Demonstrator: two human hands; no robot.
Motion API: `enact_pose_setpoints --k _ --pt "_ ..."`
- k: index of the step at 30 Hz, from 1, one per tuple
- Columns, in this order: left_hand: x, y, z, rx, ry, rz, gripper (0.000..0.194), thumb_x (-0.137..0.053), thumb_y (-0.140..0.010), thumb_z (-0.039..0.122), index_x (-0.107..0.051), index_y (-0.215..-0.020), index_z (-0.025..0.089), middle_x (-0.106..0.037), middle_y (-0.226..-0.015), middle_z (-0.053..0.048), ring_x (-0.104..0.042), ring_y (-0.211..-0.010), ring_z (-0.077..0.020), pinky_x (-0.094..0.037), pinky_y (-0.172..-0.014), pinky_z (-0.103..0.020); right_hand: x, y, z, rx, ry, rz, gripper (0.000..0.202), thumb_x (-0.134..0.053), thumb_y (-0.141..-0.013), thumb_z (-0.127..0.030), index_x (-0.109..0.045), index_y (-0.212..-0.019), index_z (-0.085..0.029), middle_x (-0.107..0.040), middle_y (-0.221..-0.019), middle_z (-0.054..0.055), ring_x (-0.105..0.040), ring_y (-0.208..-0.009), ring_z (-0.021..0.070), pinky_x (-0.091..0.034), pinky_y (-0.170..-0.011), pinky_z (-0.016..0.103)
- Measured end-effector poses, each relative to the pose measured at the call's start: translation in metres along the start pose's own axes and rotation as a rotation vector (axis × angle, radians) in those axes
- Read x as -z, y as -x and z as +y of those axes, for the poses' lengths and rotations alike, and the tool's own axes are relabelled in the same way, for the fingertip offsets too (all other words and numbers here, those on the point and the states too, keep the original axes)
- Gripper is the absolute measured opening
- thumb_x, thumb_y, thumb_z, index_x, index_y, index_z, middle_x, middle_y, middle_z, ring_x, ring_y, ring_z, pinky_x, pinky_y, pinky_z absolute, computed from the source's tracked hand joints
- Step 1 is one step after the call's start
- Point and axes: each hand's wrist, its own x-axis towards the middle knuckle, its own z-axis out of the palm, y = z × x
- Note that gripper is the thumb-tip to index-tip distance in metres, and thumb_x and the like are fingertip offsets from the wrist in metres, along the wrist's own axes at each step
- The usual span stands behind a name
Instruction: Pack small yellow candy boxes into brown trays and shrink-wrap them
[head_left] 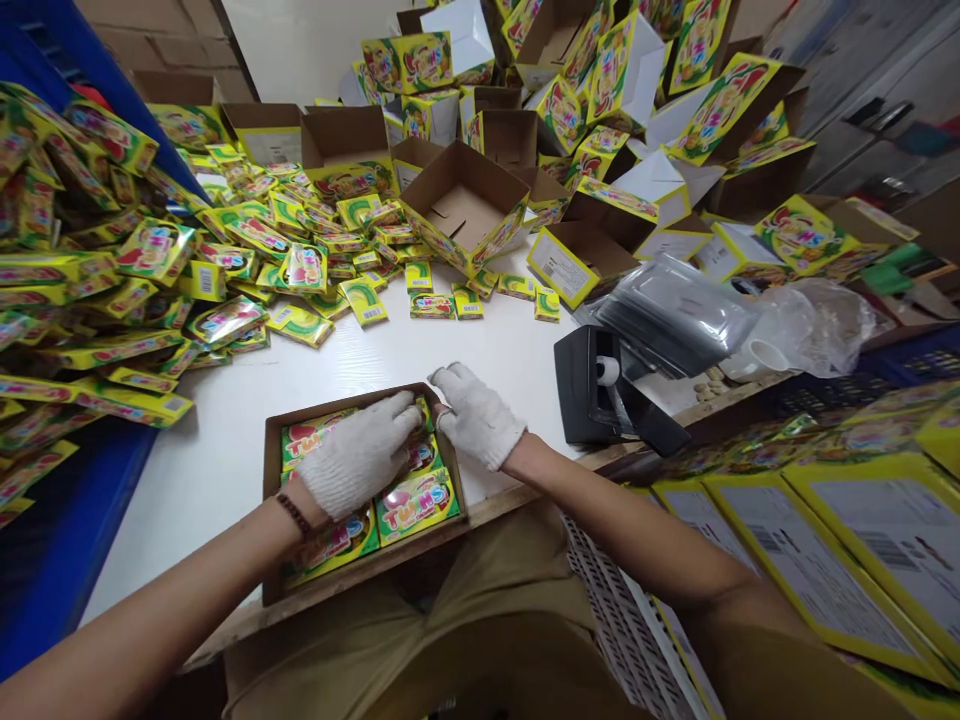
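Left hand (358,455) flat on the packets (415,503) in the box (271,452) at the tabletop (225,440) edge — fingers spread, gripping nothing. Right hand (478,415) at the box's far corner, fingers curled, hold unclear — best press evenly, keep rows flush.

Glossy yellow-green foil sachets (417,503) fill a matt brown cardboard tray (271,470) on the smooth white surface (225,420); knitted white cotton gloves look rough.

black tape dispenser (600,390), loose packets (300,270), empty cartons (465,205)
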Motion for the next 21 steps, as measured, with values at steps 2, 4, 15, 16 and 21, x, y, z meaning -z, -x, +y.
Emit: enact_pose_setpoints --k 2,4,15,16,21 --pt "0.014 0.017 -0.008 0.104 -0.017 0.087 0.017 -0.048 -0.087 0.016 -0.062 -0.095 0.02 -0.065 -0.102 -0.007 -0.064 -0.088 -0.0223 -0.054 -0.076 -0.036 0.005 0.005 -0.013 0.075 -0.015 0.055 0.035 -0.048 -0.081 -0.01 -0.058 -0.115 -0.015 -0.056 -0.122 0.012 -0.055 -0.109 0.0212 -0.046 -0.093 0.033" --pt "0.025 0.037 -0.019 0.232 -0.05 0.237 0.015 -0.046 -0.09 0.021 -0.06 -0.094 0.021 -0.065 -0.099 -0.008 -0.064 -0.092 -0.0248 -0.054 -0.08 -0.039 0.007 0.006 -0.027 0.097 -0.117 -0.002 0.036 -0.048 -0.082 -0.01 -0.058 -0.116 -0.016 -0.06 -0.117 0.009 -0.056 -0.108 0.0195 -0.046 -0.093 0.03" --pt "-0.015 0.071 -0.047 0.543 0.18 0.316 0.037 -0.038 -0.097 0.038 -0.054 -0.124 0.019 -0.061 -0.132 -0.013 -0.06 -0.122 -0.0276 -0.051 -0.102 -0.042 -0.017 -0.029 -0.056 0.098 0.203 -0.586 0.017 -0.051 -0.087 -0.018 -0.064 -0.097 -0.016 -0.068 -0.097 0.006 -0.065 -0.089 0.0199 -0.05 -0.076 0.027" --pt "-0.015 0.071 -0.046 0.531 0.178 0.32 0.037 -0.039 -0.097 0.038 -0.054 -0.124 0.019 -0.061 -0.131 -0.012 -0.06 -0.12 -0.0269 -0.051 -0.101 -0.041 -0.017 -0.027 -0.058 0.139 0.307 -0.542 0.02 -0.051 -0.087 -0.017 -0.065 -0.102 -0.015 -0.066 -0.108 0.01 -0.065 -0.095 0.0223 -0.051 -0.08 0.029" --pt "-0.016 0.073 -0.048 0.52 0.145 0.323 0.04 -0.039 -0.097 0.038 -0.053 -0.128 0.018 -0.06 -0.133 -0.012 -0.06 -0.12 -0.0276 -0.051 -0.1 -0.04 -0.013 -0.017 -0.058 0.138 0.647 -0.375 0.035 -0.061 -0.082 -0.013 -0.061 -0.116 -0.009 -0.059 -0.121 0.02 -0.06 -0.105 0.0282 -0.053 -0.083 0.036"
